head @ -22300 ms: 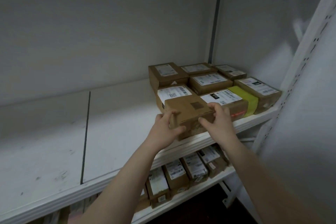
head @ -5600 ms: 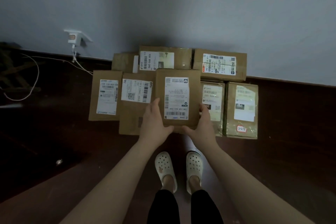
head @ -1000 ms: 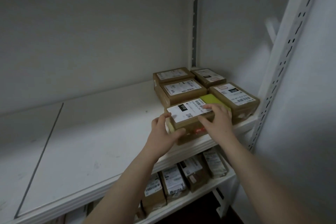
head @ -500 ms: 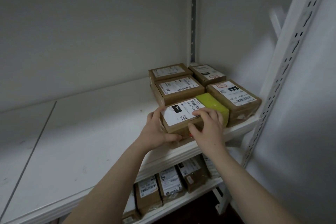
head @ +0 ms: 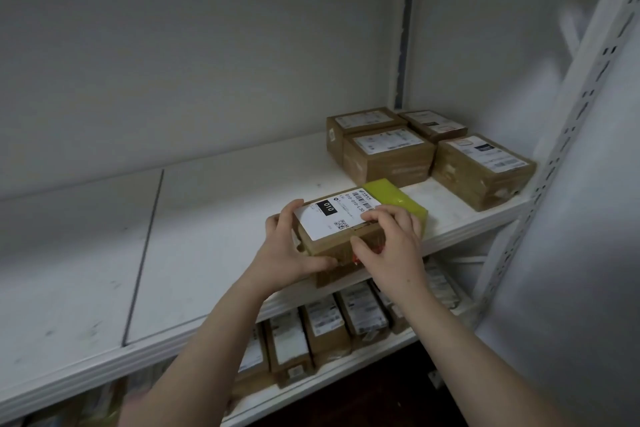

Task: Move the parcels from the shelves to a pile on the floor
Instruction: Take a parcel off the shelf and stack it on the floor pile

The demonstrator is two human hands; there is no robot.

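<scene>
Parcel of brown cardboard, held between both hands at the front edge of the upper shelf: its near end juts out past the shelf's lip, and I cannot tell whether its underside touches the board. A white label with a black "010" patch, a barcode and a small QR code covers most of its top. Yellow-green tape wraps its far end.

The left hand clasps the parcel's left side, fingers curled over the top edge beside the label and the thumb pressed under the near face. The right hand grips the right near corner, its fingers bent over the top onto the label's edge and the thumb against the front face. Both forearms are bare.

Four more parcels sit close together at the back right of the same shelf, apart from the held one: two against the rear wall, one in front of them, and a larger one to the right near the white slotted upright post. Each carries a white label on top.

On the lower shelf a row of parcels stands packed side by side, labels facing up and outward. A strip of dark floor shows beneath.
</scene>
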